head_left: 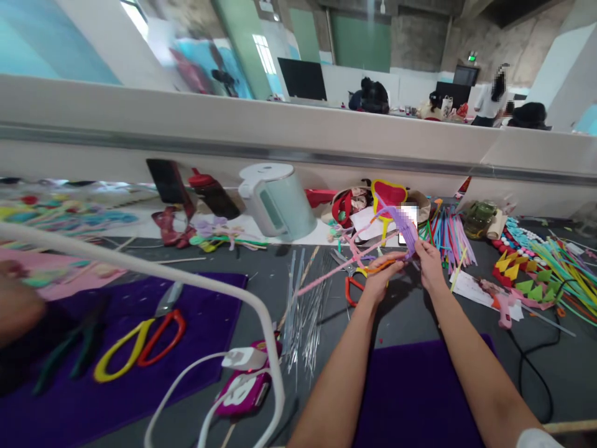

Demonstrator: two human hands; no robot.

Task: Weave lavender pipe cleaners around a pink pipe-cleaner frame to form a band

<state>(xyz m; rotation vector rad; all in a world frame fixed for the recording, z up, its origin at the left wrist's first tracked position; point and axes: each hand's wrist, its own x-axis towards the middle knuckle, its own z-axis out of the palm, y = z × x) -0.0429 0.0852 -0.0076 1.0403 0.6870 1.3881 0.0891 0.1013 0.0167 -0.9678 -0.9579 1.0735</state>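
Both hands are raised over the far part of the table, on a bundle of fuzzy pipe cleaners. A purple band of pipe cleaners (407, 231) rises between them, with its upper end curving left. My right hand (428, 264) pinches this band at its lower right. My left hand (386, 274) is closed at the band's lower end, where an orange pipe cleaner (380, 266) runs along the fingers. Long pink pipe cleaners (331, 269) stretch out to the left from the bundle. Scissors with orange and yellow handles (354, 289) lie just left of my left hand, partly hidden.
Silver wires (305, 330) lie left of my forearms. A white kettle (280, 202) stands at the back. Pipe cleaners (450, 236) and a pink glue gun (505, 310) are to the right. A white tube frame (275, 348) crosses the left foreground. Another person's hand (18, 305) is far left.
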